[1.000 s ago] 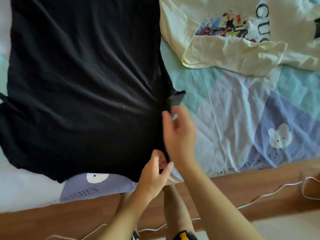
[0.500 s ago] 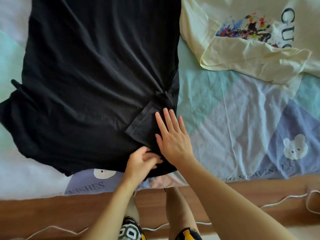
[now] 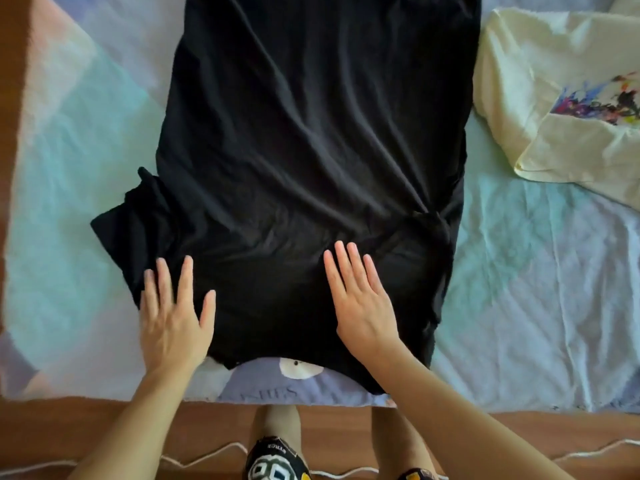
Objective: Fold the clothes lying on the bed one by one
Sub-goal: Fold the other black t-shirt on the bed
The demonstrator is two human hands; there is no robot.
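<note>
Black shirt (image 3: 311, 140) spread across centre frame on bed sheet (image 3: 519, 289), left hand (image 3: 173, 323) and right hand (image 3: 362, 303) flat, fingers straight, pressing its lower edge, cream shirt (image 3: 554, 98) upper right

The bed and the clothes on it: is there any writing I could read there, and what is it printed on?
"SHES": the end of a word on the bedsheet, near edge; its start is hidden under the black shirt.
Cream shirt: only a colourful splash print shows, no letters.
Slipper: small white lettering, too blurred to read.
</note>
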